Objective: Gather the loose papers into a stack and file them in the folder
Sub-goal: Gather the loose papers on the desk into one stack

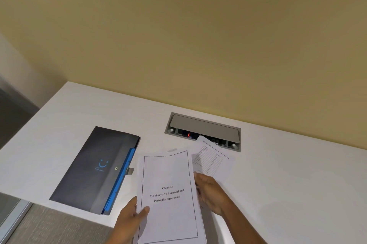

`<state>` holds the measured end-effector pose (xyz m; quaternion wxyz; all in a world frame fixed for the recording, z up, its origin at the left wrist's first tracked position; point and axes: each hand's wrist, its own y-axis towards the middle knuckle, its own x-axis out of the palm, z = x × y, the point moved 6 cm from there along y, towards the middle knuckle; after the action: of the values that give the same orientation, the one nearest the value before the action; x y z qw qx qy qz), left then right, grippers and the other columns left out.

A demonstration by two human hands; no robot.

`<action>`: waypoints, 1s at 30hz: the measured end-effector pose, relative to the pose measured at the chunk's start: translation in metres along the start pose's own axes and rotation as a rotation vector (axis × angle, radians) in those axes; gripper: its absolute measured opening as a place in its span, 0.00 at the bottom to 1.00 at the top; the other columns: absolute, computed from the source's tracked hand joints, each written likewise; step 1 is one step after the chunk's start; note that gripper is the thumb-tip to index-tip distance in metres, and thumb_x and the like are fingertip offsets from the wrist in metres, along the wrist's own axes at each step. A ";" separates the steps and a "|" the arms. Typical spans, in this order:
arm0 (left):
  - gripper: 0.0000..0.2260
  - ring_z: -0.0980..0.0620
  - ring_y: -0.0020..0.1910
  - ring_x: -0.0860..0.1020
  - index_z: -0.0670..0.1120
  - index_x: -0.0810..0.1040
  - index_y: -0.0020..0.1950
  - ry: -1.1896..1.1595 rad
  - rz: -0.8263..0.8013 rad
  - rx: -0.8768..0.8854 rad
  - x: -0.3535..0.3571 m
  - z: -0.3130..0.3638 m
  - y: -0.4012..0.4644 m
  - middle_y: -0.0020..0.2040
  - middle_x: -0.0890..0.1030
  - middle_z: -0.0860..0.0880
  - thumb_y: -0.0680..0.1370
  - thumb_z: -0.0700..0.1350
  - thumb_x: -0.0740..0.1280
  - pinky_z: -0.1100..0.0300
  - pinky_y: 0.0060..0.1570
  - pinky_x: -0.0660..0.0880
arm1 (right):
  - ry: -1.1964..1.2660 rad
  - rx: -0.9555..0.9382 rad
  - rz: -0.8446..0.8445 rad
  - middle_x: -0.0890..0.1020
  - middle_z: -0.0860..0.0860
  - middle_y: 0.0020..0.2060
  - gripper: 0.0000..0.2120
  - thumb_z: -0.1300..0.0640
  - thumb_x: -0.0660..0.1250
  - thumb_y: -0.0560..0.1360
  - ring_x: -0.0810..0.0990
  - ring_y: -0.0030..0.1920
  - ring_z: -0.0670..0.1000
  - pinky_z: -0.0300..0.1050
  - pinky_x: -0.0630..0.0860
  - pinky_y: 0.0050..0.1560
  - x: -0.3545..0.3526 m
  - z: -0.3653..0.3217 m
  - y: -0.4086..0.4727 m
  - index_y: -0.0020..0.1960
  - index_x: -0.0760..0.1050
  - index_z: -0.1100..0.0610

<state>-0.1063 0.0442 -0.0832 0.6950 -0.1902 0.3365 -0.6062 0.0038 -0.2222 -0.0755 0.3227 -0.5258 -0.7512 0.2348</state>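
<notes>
I hold a stack of white papers [168, 200] above the table's near edge; its top sheet has a framed border and the title "Chapter 3". My left hand [130, 218] grips the stack's left edge with the thumb on top. My right hand [210, 192] is against the stack's right edge, fingers curled on it. One loose sheet with a printed table [213, 158] lies flat on the table just beyond my right hand. The dark grey folder [93, 170] with a blue inner edge lies shut on the table to the left.
The white table [288, 174] stands against a yellow wall. A grey cable hatch [202, 126] is set into the tabletop behind the loose sheet, whose far corner overlaps it. The table's left edge drops to grey floor.
</notes>
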 end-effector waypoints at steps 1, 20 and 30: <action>0.15 0.52 0.55 0.81 0.61 0.75 0.58 -0.005 0.021 -0.014 -0.001 -0.002 0.001 0.53 0.83 0.60 0.79 0.42 0.72 0.54 0.57 0.76 | -0.057 -0.019 0.079 0.89 0.58 0.56 0.16 0.45 0.64 0.85 0.88 0.51 0.56 0.52 0.84 0.52 -0.007 -0.006 0.000 0.60 0.87 0.52; 0.13 0.48 0.55 0.81 0.54 0.77 0.63 -0.169 0.175 -0.090 -0.003 -0.002 0.010 0.55 0.85 0.53 0.81 0.42 0.70 0.47 0.58 0.77 | -1.386 0.137 0.493 0.40 0.55 0.86 0.69 0.26 0.74 0.68 0.42 0.86 0.63 0.72 0.55 0.81 -0.107 -0.049 0.031 0.85 0.34 0.59; 0.13 0.47 0.55 0.82 0.58 0.77 0.63 -0.168 0.175 -0.117 -0.002 0.001 0.018 0.55 0.85 0.54 0.80 0.44 0.71 0.44 0.55 0.80 | -1.413 0.014 0.519 0.53 0.54 0.85 0.60 0.33 0.74 0.72 0.51 0.85 0.59 0.64 0.53 0.83 -0.095 -0.036 0.032 0.85 0.41 0.59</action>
<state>-0.0930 0.0492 -0.0944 0.7588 -0.2507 0.3272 -0.5044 0.0733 -0.2999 -0.0956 -0.2987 -0.4080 -0.6299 0.5894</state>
